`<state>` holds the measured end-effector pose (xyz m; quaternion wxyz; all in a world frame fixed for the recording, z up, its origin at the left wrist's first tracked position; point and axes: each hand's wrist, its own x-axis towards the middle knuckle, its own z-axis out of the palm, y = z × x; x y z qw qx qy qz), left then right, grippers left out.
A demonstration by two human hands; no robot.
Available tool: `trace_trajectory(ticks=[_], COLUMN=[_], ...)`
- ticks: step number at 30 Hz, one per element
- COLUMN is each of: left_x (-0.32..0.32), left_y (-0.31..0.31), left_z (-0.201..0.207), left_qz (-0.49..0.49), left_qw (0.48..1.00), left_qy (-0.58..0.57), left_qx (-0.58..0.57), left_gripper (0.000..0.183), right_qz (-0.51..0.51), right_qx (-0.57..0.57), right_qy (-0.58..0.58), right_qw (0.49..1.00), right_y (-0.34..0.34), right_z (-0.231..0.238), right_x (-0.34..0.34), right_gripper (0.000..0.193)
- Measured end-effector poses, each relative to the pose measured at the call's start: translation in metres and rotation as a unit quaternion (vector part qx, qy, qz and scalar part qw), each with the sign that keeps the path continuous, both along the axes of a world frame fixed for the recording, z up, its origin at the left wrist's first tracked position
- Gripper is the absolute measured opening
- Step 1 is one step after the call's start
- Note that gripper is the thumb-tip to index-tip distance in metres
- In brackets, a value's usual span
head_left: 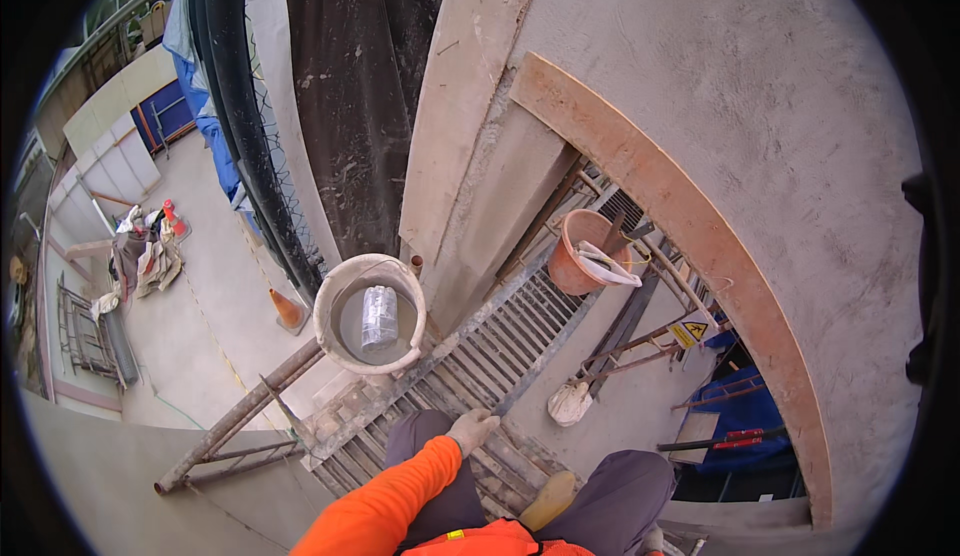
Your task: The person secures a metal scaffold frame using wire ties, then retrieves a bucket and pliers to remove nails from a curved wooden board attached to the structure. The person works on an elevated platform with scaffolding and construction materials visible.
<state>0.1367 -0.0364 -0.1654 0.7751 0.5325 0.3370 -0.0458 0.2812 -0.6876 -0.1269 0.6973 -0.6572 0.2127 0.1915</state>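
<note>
My left hand [473, 429], at the end of an orange sleeve [395, 491], is in front of my left knee, above the metal scaffold plank [510, 331]. Its fingers are curled together, and their underside is hidden. Ahead of it and to the left stands a pale, mortar-crusted bucket [327, 321] with a silvery wrapped cylinder [379, 316] inside. Of my right hand [652, 539] only a small part shows beside my right knee at the lower edge; its fingers are hidden. Farther along the plank, an orange bucket [572, 268] holds tools and a pale cloth or bag.
A curved, plaster-smeared board [690, 221] edges the opening on the right, below a grey rendered wall [800, 106]. Scaffold tubes [240, 411] stick out at the left. Far below lie a floor [215, 286], traffic cones [287, 309] and a cloth heap [150, 256]. A yellow warning sign [690, 332] hangs at the right.
</note>
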Motion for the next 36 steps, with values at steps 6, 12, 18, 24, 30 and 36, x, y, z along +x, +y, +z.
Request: trace_trajectory(ticks=[6, 12, 18, 24, 30, 36], left_x=[0.002, 0.004, 0.01, 0.008, 0.014, 0.017], left_y=[-0.002, -0.004, -0.009, -0.011, -0.007, -0.016], left_z=[-0.013, -0.01, -0.018, -0.006, 0.002, 0.02], left_qz=[-0.024, -0.04, -0.068, -0.033, -0.057, -0.064], left_qw=[0.999, 0.998, 0.997, 0.998, 0.992, 0.973], left_qy=[0.001, 0.013, 0.015, 0.042, 0.083, 0.088], left_qx=[0.029, 0.037, 0.046, 0.027, 0.07, 0.204], left_gripper=[0.059, 0.056, 0.057, 0.062, 0.073, 0.07], right_qz=[0.031, 0.069, 0.108, 0.154, 0.203, 0.365], right_qx=[-0.102, -0.148, -0.179, -0.195, -0.219, -0.498], right_qy=[0.1, 0.137, 0.144, 0.129, 0.09, -0.079], right_qw=[0.989, 0.977, 0.967, 0.96, 0.95, 0.783], right_y=[0.018, 0.033, 0.032, 0.017, -0.008, 0.028], right_z=[0.005, 0.016, 0.024, 0.024, 0.01, 0.016], right_x=[-0.072, -0.106, -0.12, -0.116, -0.078, 0.008], right_gripper=[0.027, 0.029, 0.031, 0.034, 0.037, 0.041])
